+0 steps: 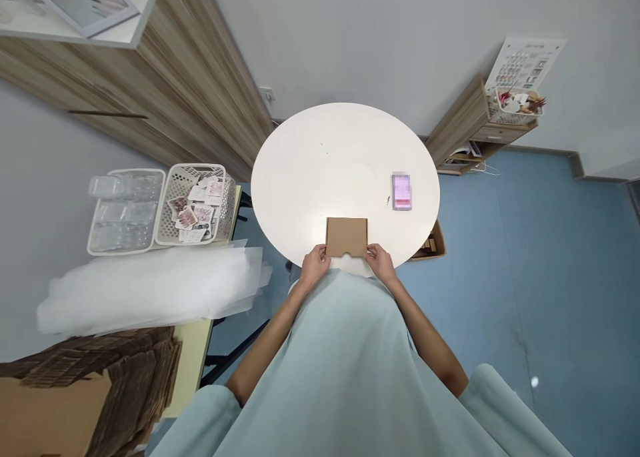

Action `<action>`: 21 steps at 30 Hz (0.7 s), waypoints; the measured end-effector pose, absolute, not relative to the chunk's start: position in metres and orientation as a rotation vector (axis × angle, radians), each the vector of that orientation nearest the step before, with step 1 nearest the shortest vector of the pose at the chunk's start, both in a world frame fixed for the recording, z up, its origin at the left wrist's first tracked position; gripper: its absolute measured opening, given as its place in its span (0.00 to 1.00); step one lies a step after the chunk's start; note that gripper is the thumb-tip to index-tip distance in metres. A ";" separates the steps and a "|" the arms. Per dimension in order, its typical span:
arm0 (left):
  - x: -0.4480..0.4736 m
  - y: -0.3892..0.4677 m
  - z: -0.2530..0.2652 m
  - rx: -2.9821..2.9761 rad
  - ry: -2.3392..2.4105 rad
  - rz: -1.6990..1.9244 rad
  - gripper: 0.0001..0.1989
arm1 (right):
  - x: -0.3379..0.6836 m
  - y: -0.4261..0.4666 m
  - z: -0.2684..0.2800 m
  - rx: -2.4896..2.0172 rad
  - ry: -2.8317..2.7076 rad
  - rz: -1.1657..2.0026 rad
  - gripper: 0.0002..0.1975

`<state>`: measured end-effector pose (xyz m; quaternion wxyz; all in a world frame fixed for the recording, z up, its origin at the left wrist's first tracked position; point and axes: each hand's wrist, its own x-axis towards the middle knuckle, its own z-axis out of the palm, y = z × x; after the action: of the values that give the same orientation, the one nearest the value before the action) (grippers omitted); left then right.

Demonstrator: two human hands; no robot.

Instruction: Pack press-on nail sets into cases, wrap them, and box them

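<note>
Two bare hands meet a small brown cardboard box at the six o'clock edge of an oval white table, and we see the lid side up and looking shut, with a small notch midway along its near edge. The left hand has its fingers at the box's seven o'clock corner, the right hand at its five o'clock corner; the hands stand apart with the box between them, though we cannot tell how tightly either one pinches, nor whether the box rests on the tabletop or hangs just above it. To handle it well, we would keep both corners level and press evenly, since thin card may buckle if one side takes more force. We would hold the front edge square to our body, keep the fingertips beside the notch rather than over it, and check that both side seams sit flush. A little more room from the near rim would, in our judgement, give steadier support. A phone lies well apart at the table's three o'clock, out of the wrists' way, and we would favor short, straight movements that leave it untouched.
</note>
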<state>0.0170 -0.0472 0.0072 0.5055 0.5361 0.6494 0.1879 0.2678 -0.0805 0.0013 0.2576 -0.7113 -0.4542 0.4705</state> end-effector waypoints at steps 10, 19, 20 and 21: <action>0.022 -0.046 -0.006 1.409 1.705 0.417 0.25 | 0.270 -0.079 0.001 -1.994 -1.379 1.172 0.13; 0.023 -0.042 -0.008 1.458 1.734 0.409 0.26 | 0.272 -0.071 -0.005 -2.086 -1.465 1.113 0.15; 0.022 -0.041 -0.007 1.455 1.739 0.403 0.26 | 0.272 -0.070 -0.006 -2.096 -1.463 1.110 0.16; 0.022 -0.041 -0.007 1.448 1.742 0.400 0.26 | 0.273 -0.069 -0.006 -2.106 -1.459 1.106 0.17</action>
<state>0.0219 -0.0406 -0.0068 0.4084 0.5746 0.6912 0.1589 0.2728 -0.0686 -0.0065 0.1747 -0.7431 -0.5148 0.3902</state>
